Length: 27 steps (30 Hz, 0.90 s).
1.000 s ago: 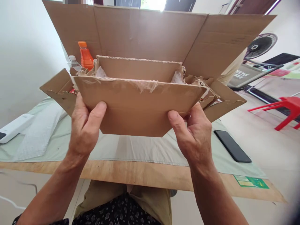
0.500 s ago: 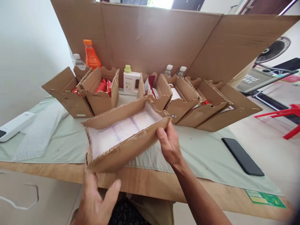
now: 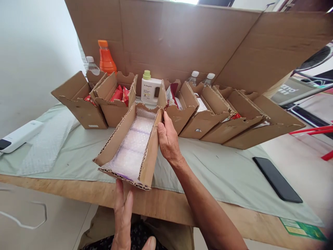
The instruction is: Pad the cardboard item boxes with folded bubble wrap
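Note:
An open-topped cardboard box (image 3: 151,158) is tilted toward me above the near part of the table. Clear bubble wrap (image 3: 136,139) lines its inside, over something pale with purple bands that I cannot make out. My right hand (image 3: 169,140) grips the box's right wall near the far end, thumb on the outer side; its fingertips are partly hidden. My left hand (image 3: 123,211) is below the near end, fingers stretched up to the box's lower edge and thumb spread well apart.
Behind stand several cardboard boxes (image 3: 91,116) holding red packets (image 3: 121,94) and papers. A white jug (image 3: 149,91) with a green cap, an orange bottle (image 3: 106,59) and clear bottles are farther back. A phone (image 3: 277,178) lies right; loose bubble wrap (image 3: 48,142) and a white device (image 3: 22,135) lie left.
The box has turned so its long side now points away from me, near end lowered. My right hand has moved left and up with it; my left hand has shifted right under the near end.

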Motion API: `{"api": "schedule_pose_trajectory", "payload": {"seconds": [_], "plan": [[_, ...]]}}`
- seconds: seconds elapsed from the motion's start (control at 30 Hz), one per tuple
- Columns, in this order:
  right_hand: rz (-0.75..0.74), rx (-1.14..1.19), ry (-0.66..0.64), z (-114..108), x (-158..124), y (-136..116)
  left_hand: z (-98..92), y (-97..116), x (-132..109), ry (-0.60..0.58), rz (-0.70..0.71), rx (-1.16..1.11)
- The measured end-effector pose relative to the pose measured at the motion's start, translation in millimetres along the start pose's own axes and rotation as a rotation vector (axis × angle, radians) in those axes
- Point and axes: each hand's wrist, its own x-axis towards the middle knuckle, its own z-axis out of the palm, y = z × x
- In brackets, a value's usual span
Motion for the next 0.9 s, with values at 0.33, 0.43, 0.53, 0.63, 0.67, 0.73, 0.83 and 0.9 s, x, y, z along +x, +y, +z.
{"api": "schedule_pose_trajectory", "payload": {"seconds": [0.33,0.43,0.53,0.63,0.67,0.73,0.83,0.9], "plan": [[0.263,0.295,0.152,17,-29,48,23.8,10,30,-0.035,0.157,-0.053],[0.33,0.285,0.13,22,-36,64,32.2,11,53,-0.032,0.151,-0.001],[0.359,0.265,0.164,27,-39,72,41.4,4,90,-0.015,0.121,0.027],[0.385,0.256,0.2,31,-40,75,50.8,-12,138,0.024,0.144,0.033],[0.395,0.257,0.203,32,-40,76,53.7,-19,153,0.034,0.156,0.041],[0.412,0.264,0.2,32,-41,76,58.5,-32,179,0.03,0.145,0.043],[0.425,0.277,0.192,31,-41,76,62.1,-47,200,-0.092,0.073,0.019],[0.428,0.285,0.182,31,-40,75,61.3,-52,205,-0.198,0.036,0.02]]}}
